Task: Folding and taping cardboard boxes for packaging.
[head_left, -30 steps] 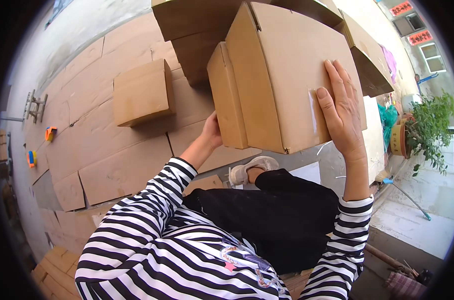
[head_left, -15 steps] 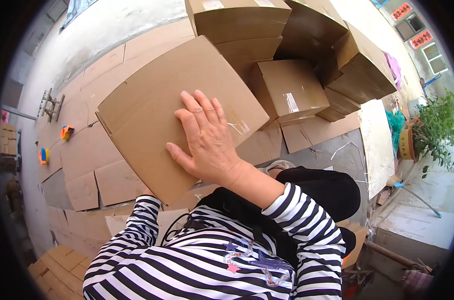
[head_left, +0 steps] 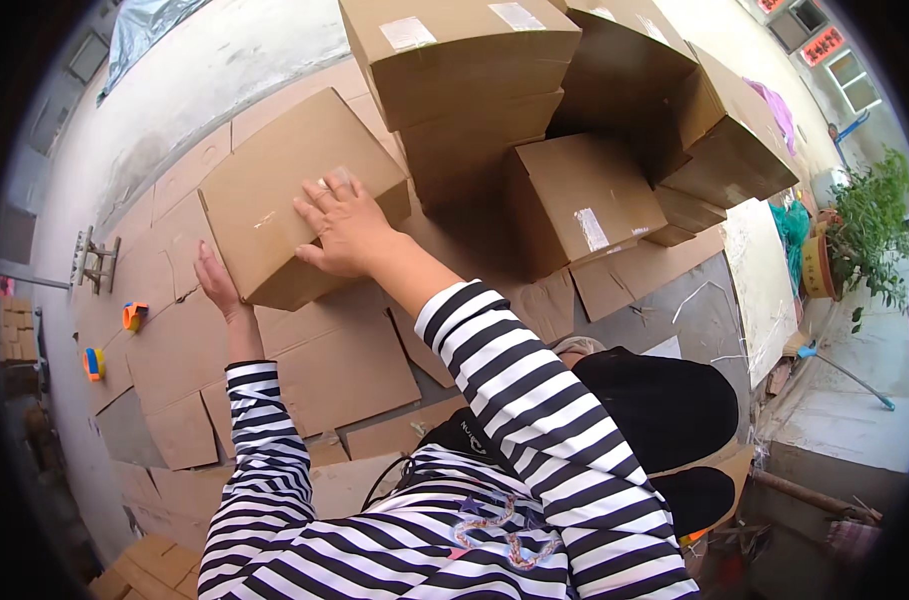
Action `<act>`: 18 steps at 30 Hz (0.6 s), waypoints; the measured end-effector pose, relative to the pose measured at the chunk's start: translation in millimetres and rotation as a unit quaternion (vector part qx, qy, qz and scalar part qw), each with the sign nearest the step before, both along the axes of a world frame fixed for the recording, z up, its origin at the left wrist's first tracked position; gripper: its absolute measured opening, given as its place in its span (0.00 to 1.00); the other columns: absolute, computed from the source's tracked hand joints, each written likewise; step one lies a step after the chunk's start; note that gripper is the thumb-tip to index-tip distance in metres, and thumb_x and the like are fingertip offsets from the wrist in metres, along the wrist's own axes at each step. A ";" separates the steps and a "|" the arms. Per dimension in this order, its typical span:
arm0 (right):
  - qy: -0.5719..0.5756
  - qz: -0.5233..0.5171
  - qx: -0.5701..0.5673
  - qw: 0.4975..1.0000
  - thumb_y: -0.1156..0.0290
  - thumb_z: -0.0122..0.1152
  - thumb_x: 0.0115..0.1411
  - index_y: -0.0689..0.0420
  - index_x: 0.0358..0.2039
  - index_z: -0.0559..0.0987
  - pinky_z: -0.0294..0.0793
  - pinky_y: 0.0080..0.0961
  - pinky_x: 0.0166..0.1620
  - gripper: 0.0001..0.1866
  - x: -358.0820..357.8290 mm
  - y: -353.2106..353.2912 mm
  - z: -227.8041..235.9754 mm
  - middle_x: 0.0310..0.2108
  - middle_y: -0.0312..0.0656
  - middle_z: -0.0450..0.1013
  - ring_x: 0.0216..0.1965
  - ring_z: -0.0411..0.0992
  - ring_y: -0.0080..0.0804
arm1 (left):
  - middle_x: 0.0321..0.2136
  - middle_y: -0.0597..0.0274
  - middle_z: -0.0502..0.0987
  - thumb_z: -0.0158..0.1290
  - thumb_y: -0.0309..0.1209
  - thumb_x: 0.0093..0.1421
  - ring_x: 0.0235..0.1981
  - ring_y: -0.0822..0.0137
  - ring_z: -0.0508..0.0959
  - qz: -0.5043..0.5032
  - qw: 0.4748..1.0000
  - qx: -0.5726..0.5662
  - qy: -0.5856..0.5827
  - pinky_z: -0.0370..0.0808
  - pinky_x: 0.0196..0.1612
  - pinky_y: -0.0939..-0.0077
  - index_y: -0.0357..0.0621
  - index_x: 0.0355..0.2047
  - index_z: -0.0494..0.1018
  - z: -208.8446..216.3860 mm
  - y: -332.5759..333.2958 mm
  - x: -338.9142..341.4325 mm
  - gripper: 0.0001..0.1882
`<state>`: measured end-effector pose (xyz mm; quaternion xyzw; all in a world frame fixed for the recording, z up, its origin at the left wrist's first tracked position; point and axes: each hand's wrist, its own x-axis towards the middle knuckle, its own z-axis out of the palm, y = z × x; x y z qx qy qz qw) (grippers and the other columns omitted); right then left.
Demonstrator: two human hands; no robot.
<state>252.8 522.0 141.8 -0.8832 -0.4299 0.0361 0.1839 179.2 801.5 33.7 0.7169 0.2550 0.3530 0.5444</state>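
Directly under right fingers, beside left fingers, a cardboard box

Right hand: palm hidden against the carton | carton: underside out of sight | far carton stack: top cut off by the upper edge | near-left stacked cardboard: cropped by the lower edge | shoe: mostly behind the black trouser leg | left-side tape dispensers: too small for detail | pink cloth: partly behind rightmost carton
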 end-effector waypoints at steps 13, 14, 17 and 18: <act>-0.004 -0.031 -0.013 0.999 0.61 0.54 0.55 0.59 0.48 0.70 0.57 0.37 0.57 0.22 -3.6 -210.9 16.4 0.54 0.51 0.61 0.55 0.58 0.48 | 0.55 0.46 0.62 0.42 0.44 0.62 0.57 0.52 0.61 -0.041 0.754 0.558 0.344 0.58 0.58 0.63 0.40 0.54 0.62 120.9 -60.0 -0.6 0.25; 0.004 -0.079 -0.070 0.994 0.60 0.53 0.55 0.58 0.48 0.71 0.59 0.35 0.56 0.22 1.2 -251.3 14.9 0.54 0.51 0.61 0.55 0.59 0.48 | 0.54 0.46 0.63 0.43 0.42 0.62 0.56 0.52 0.62 0.028 0.680 0.638 0.359 0.59 0.57 0.63 0.40 0.53 0.63 135.3 -76.9 -0.8 0.23; 0.036 -0.231 -0.158 0.959 0.60 0.53 0.55 0.58 0.46 0.72 0.61 0.35 0.55 0.21 12.2 -351.2 6.7 0.52 0.49 0.64 0.54 0.61 0.46 | 0.50 0.51 0.68 0.45 0.36 0.62 0.51 0.58 0.68 -0.030 0.811 0.583 0.029 0.65 0.53 0.67 0.38 0.49 0.66 180.2 -157.1 3.0 0.18; 0.065 -0.284 -0.160 0.943 0.61 0.53 0.55 0.58 0.46 0.73 0.61 0.35 0.55 0.20 14.2 -371.4 7.3 0.52 0.48 0.64 0.54 0.61 0.46 | 0.47 0.55 0.70 0.46 0.33 0.62 0.47 0.63 0.71 -0.144 0.903 0.404 0.006 0.67 0.49 0.71 0.38 0.47 0.67 175.4 -191.3 3.4 0.16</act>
